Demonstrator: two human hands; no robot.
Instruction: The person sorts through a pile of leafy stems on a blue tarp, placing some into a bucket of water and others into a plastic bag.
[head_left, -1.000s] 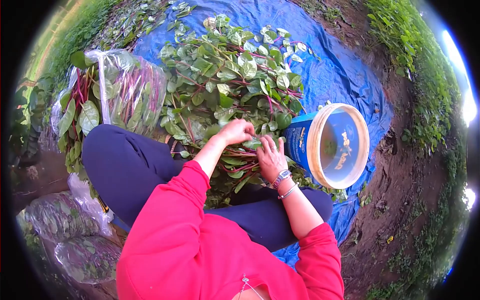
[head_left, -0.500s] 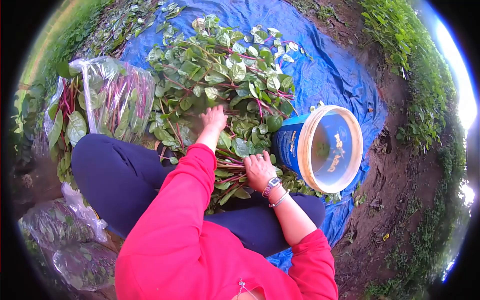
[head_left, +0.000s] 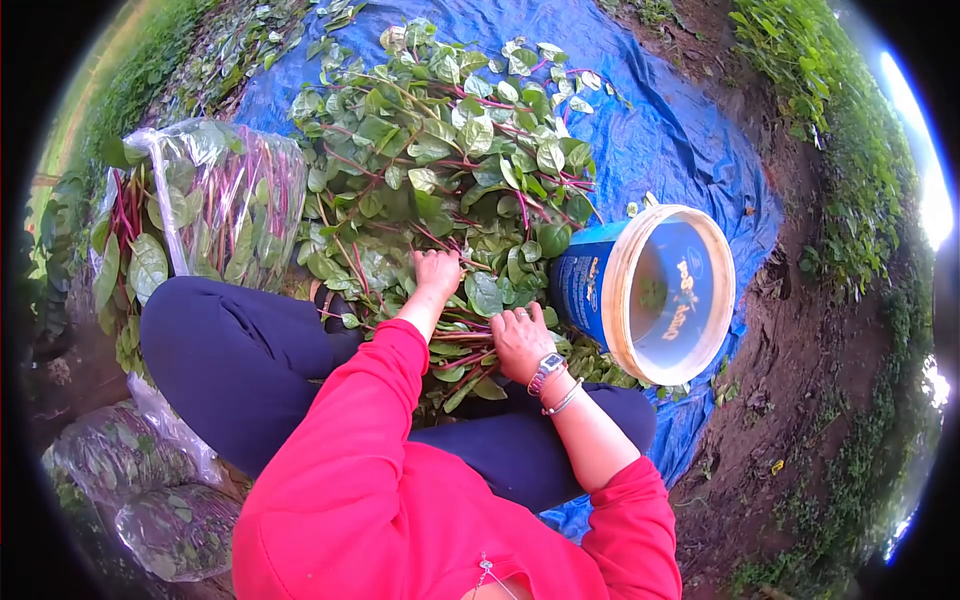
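Note:
A big heap of Malabar spinach (head_left: 450,150), green leaves on purple-red stems, lies in front of me. My left hand (head_left: 437,272) is at the near edge of this heap, fingers closed around a purple stem; the fingertips are partly hidden by leaves. Just right of it and closer to my body, my right hand (head_left: 520,345) grips a bunch of Malabar spinach stems (head_left: 465,345) above my crossed legs. The stem ends of that bunch point toward the right hand. A watch and a bangle are on the right wrist.
A blue bucket (head_left: 590,285) with a whitish rim lies tipped toward me at right. Blue tarp (head_left: 690,150) is spread under the heap. Clear plastic bags of greens (head_left: 235,195) stand at left, with more bagged greens (head_left: 180,530) at lower left. Bare soil and plants border the tarp.
My left hand has drawn slightly back toward me and its fingers have closed on a stem. My right hand keeps its hold on the bunch.

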